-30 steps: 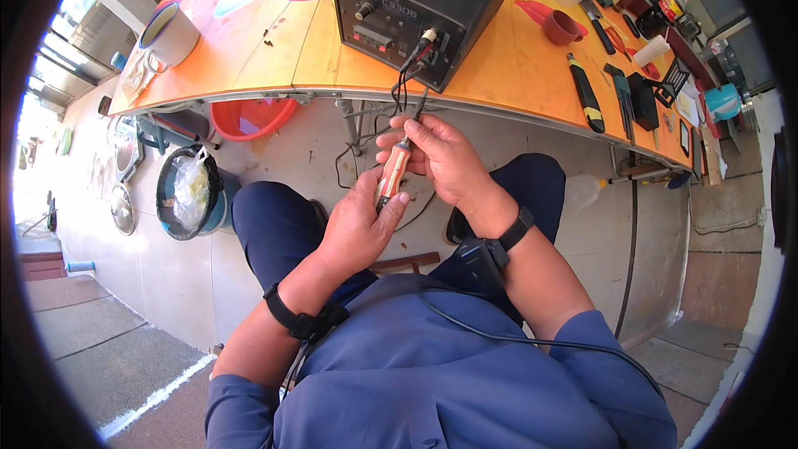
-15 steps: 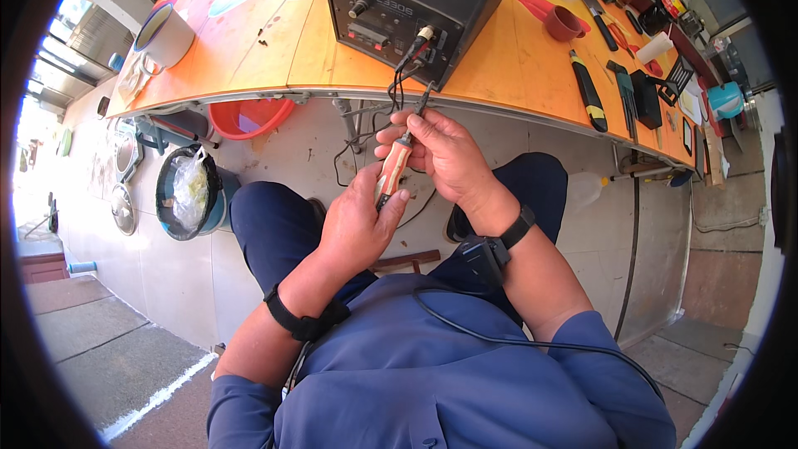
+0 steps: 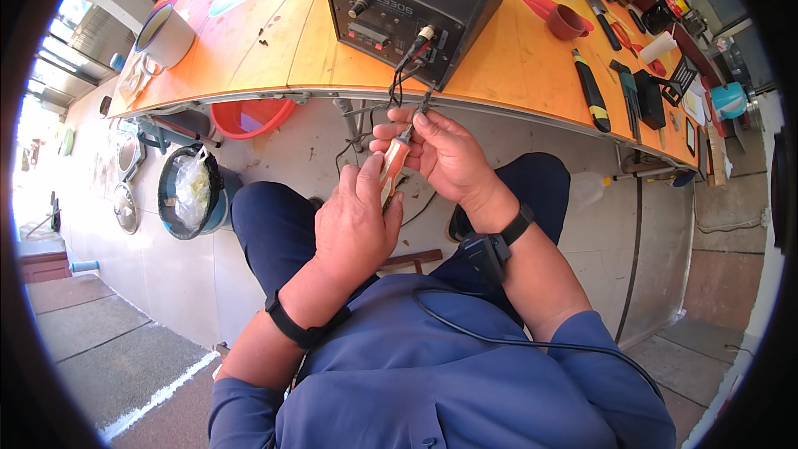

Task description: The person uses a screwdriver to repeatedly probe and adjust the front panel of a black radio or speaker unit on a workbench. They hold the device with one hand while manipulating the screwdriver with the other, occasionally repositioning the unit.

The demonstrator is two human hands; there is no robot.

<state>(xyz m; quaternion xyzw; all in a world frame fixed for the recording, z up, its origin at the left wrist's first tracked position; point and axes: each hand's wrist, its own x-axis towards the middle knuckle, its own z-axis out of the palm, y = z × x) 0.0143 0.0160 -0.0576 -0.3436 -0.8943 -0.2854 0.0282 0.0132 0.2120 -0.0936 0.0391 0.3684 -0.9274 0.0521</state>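
Observation:
My left hand (image 3: 353, 220) is closed around a slim hand tool with an orange-and-cream handle (image 3: 395, 165). Its narrow front end points up toward my right fingers, and its exact kind is hard to make out. Thumb and forefinger of my right hand (image 3: 449, 154) pinch a dark cable end (image 3: 422, 106) just below the table edge; the other fingers curl behind the tool's front. Above my hands, a black speaker box (image 3: 391, 21) stands on the orange table (image 3: 274, 58). Several black cables (image 3: 397, 87) hang from the plugs on its panel.
A lidless bucket with a black liner (image 3: 214, 191) and a red basin (image 3: 253, 116) stand on the floor at left. On the table are a white pot (image 3: 166, 36), a red cup (image 3: 567, 23) and a black-and-yellow utility knife (image 3: 590, 91). A cable (image 3: 532, 341) crosses my shirt.
My left hand has slid up the tool and turned, covering more of its handle. The tool now stands steeper. My right hand has barely moved and still pinches the cable end.

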